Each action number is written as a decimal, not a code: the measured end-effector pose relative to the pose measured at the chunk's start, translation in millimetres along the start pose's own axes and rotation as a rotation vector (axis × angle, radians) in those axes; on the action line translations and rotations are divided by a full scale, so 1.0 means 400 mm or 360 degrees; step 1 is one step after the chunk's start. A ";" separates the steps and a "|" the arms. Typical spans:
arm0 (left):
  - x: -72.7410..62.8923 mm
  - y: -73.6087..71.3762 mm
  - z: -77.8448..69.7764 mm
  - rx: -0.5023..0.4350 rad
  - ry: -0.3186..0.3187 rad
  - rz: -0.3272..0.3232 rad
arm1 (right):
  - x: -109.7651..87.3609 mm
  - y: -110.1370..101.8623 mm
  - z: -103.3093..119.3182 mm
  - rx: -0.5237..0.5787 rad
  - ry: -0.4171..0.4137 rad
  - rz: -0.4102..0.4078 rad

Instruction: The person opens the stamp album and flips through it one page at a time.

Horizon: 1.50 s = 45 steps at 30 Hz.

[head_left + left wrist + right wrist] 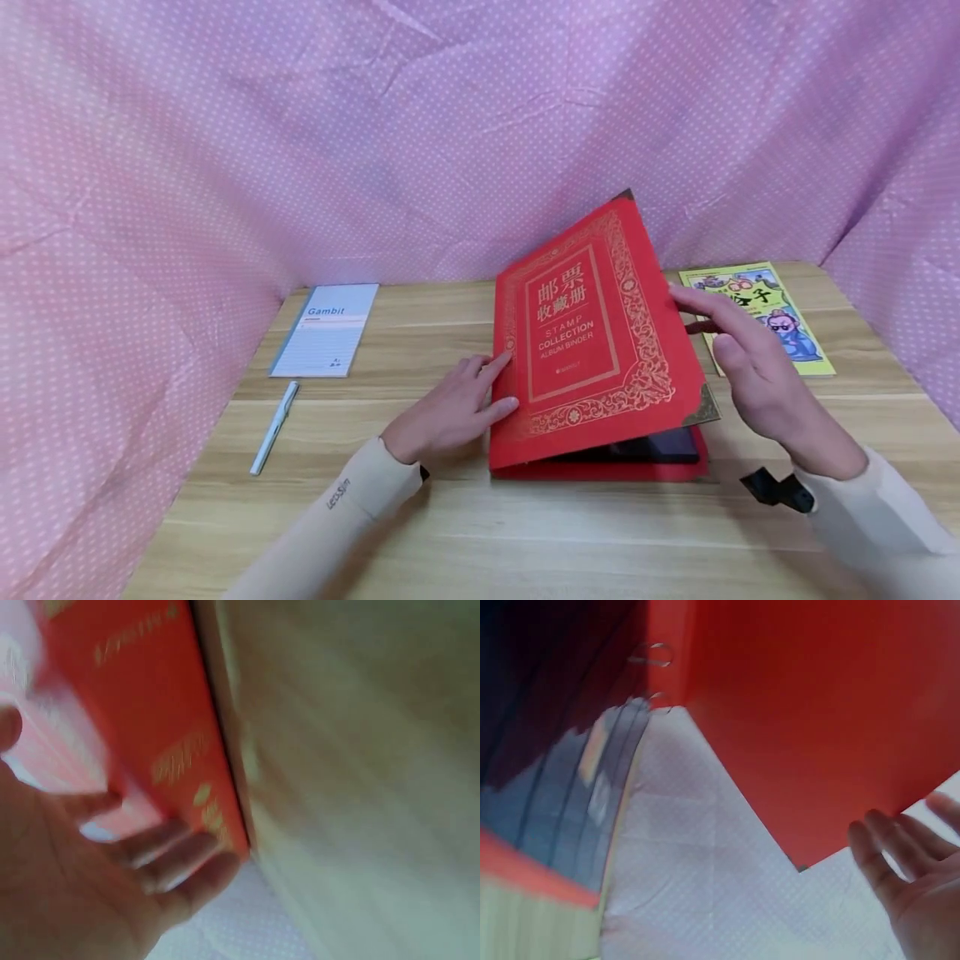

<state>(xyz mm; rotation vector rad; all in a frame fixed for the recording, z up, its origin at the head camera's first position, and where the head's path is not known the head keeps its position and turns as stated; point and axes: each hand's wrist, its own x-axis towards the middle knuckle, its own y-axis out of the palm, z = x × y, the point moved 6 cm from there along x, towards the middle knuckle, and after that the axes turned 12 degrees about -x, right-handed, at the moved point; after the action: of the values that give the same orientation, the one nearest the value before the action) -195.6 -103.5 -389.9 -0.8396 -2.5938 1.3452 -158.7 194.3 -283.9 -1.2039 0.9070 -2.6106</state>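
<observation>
A red stamp album (577,333) with gold lettering and metal corners lies on the table, its front cover raised at a slant. Inside, dark pages (570,780) and metal rings (658,654) show in the right wrist view. My left hand (457,408) is at the spine side, thumb and index fingertip touching the cover's left border. In the left wrist view its fingers lie along the red spine (150,697). On the other side, my right hand (761,375) touches the cover's free edge with extended fingers, the thumb apart from it.
A white Gambit notebook (326,333) lies at the back left of the wooden table (420,533), with a light blue pen (274,427) in front of it. A yellow illustrated booklet (802,333) lies behind my right hand. Pink dotted cloth (450,125) hangs behind the table.
</observation>
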 end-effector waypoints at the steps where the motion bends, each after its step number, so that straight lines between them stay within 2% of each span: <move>1: 0.004 -0.004 -0.006 0.0005 0.0027 0.0034 | 0.008 0.001 0.008 0.0044 -0.0041 -0.0023; 3: 0.007 -0.024 -0.025 0.0014 0.0089 0.0070 | 0.020 0.014 0.023 0.0100 -0.0081 -0.0035; 5: 0.006 -0.056 -0.054 0.0012 0.0192 0.0037 | 0.034 0.039 0.038 0.0153 -0.0137 -0.0021; 8: -0.007 -0.121 -0.114 -0.0013 0.0403 -0.0141 | 0.057 0.085 0.059 0.0215 -0.0245 -0.0005; 11: -0.029 -0.181 -0.189 -0.0043 0.0678 -0.0357 | 0.078 0.125 0.077 0.0261 -0.0316 -0.0003; 16: -0.071 -0.246 -0.307 -0.0076 0.1133 -0.0615 | 0.093 0.191 0.119 0.0309 -0.0384 0.0013; 18: -0.088 -0.261 -0.342 -0.0082 0.1259 -0.0678 | 0.091 0.225 0.138 0.0346 -0.0394 0.0082; 21: -0.108 -0.275 -0.373 -0.0072 0.1342 -0.0743 | 0.078 0.275 0.155 0.0332 -0.0341 0.0248; 24: -0.120 -0.281 -0.376 -0.0060 0.1323 -0.0777 | 0.055 0.311 0.156 0.0263 -0.0236 0.0430; 27: -0.130 -0.285 -0.360 -0.0058 0.1281 -0.0795 | 0.036 0.322 0.145 0.0203 -0.0153 0.0534; 31: -0.157 -0.302 -0.331 -0.0068 0.1233 -0.0849 | 0.023 0.304 0.106 0.0081 -0.0002 0.0555; 34: -0.191 -0.327 -0.302 -0.0053 0.1202 -0.0946 | 0.000 0.279 0.053 -0.0156 0.0165 0.0537; 37: -0.233 -0.356 -0.266 -0.0024 0.1166 -0.1030 | -0.044 0.247 -0.012 -0.0419 0.0361 0.0543; 39: -0.265 -0.375 -0.240 0.0000 0.1092 -0.1042 | -0.082 0.223 -0.056 -0.0543 0.0515 0.0594; 41: -0.296 -0.392 -0.209 0.0004 0.0982 -0.1007 | -0.123 0.200 -0.096 -0.0668 0.0645 0.0688; 45: -0.349 -0.418 -0.140 0.0070 0.0606 -0.0927 | -0.199 0.167 -0.145 -0.0837 0.0803 0.0923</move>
<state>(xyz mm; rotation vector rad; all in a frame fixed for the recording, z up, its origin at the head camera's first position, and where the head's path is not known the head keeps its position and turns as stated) -130.6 -211.0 -203.5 -0.2538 -2.2414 0.9577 -155.6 195.0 -402.9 -0.2270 1.7905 -2.2599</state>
